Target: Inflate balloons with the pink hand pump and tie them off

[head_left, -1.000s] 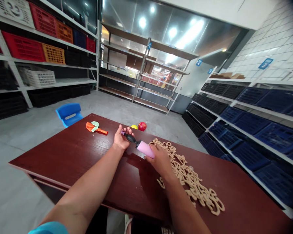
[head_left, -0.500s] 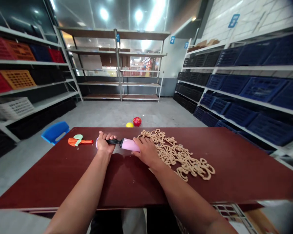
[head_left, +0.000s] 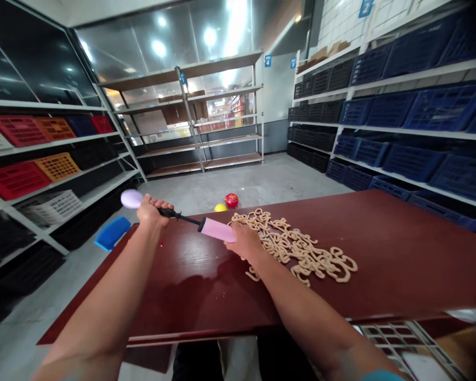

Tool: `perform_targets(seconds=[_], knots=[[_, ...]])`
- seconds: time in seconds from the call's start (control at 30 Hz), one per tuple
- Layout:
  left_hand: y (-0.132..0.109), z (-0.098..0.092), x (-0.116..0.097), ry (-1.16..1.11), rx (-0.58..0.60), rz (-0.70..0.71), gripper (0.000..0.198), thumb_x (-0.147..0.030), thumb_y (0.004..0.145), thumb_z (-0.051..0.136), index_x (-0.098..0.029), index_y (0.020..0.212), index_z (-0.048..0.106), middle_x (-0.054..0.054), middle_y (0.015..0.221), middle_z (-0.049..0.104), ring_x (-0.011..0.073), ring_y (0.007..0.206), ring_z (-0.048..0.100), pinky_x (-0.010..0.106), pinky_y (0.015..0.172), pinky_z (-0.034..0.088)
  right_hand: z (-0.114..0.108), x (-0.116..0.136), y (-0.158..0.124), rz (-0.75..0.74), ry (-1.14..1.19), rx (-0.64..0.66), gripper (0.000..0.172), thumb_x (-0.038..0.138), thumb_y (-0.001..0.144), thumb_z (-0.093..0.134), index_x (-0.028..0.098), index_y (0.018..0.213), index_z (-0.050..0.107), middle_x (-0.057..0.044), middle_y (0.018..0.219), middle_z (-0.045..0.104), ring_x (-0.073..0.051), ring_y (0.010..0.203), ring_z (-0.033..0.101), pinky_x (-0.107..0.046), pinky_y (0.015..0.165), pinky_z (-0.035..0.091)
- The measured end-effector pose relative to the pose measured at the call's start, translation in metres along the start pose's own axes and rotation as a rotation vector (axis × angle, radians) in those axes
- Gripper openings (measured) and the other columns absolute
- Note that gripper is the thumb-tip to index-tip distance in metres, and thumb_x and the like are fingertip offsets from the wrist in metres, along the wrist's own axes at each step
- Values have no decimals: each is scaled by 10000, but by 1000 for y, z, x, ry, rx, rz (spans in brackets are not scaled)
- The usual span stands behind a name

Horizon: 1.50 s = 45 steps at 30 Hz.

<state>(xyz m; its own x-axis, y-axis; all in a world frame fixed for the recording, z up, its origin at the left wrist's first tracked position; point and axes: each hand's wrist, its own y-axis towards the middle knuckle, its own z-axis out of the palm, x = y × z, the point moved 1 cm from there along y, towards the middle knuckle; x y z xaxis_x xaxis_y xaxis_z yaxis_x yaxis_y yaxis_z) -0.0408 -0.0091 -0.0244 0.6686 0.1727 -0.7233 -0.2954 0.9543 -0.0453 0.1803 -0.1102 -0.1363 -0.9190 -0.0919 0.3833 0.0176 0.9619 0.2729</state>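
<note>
A hand pump with a pink barrel (head_left: 218, 230) and a thin black rod stretches between my two hands above the table. My left hand (head_left: 153, 210) is wrapped round the black end of the pump, and a small lilac balloon (head_left: 131, 199) sticks out beyond it. Closed on the far end of the pink barrel is my right hand (head_left: 246, 241). Just right of that hand, a tangled heap of tan, rope-like pieces (head_left: 297, 248) lies on the dark red table (head_left: 206, 286).
Beyond the table, a red ball (head_left: 231, 200) and a yellow ball (head_left: 220, 208) rest on the floor. A blue chair (head_left: 113, 233) stands at the left edge. Shelves with crates (head_left: 432, 108) line both sides, and a metal rack (head_left: 194, 127) stands behind.
My left hand has moved left and up, drawing out the pump's rod. More of the lilac balloon shows and looks fuller. The view has tilted, and my left arm covers the orange and green pieces.
</note>
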Motion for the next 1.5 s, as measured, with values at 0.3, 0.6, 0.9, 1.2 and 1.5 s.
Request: perform_targets(seconds=[0.3,0.6,0.9,1.2,1.5], knots=[[-7,22,-14,69,107,37,391,-310,789,476,-203,573,168,-81,409,183,69,314,241,218,365,298,12,-1,-2,14,114,13,425,419,658,646,225,1010,509,-41,956,617,-189,842,586,-268,671,387],[-42,31,60,95,147,49,452,-447,778,515,-204,544,214,-71,409,249,77,325,318,224,362,313,17,-4,3,46,139,-38,459,450,653,663,209,1012,509,-62,959,623,-205,860,588,-292,705,394],[-25,24,29,169,155,164,278,-394,807,468,-138,713,522,39,596,578,62,338,351,219,361,311,19,-4,5,-33,108,-81,433,399,646,662,208,998,499,-51,941,615,-200,855,575,-294,697,392],[2,10,-38,138,210,278,285,-83,618,426,-138,875,539,63,702,629,44,358,310,188,375,270,25,-7,6,-66,172,-144,343,294,651,592,218,978,521,-43,904,600,-198,798,563,-304,675,384],[-23,12,13,61,175,201,177,-116,558,469,-112,701,574,55,753,592,45,418,381,189,369,254,30,-13,6,-23,220,-85,423,273,619,646,222,1020,520,-44,964,590,-189,846,548,-283,704,363]])
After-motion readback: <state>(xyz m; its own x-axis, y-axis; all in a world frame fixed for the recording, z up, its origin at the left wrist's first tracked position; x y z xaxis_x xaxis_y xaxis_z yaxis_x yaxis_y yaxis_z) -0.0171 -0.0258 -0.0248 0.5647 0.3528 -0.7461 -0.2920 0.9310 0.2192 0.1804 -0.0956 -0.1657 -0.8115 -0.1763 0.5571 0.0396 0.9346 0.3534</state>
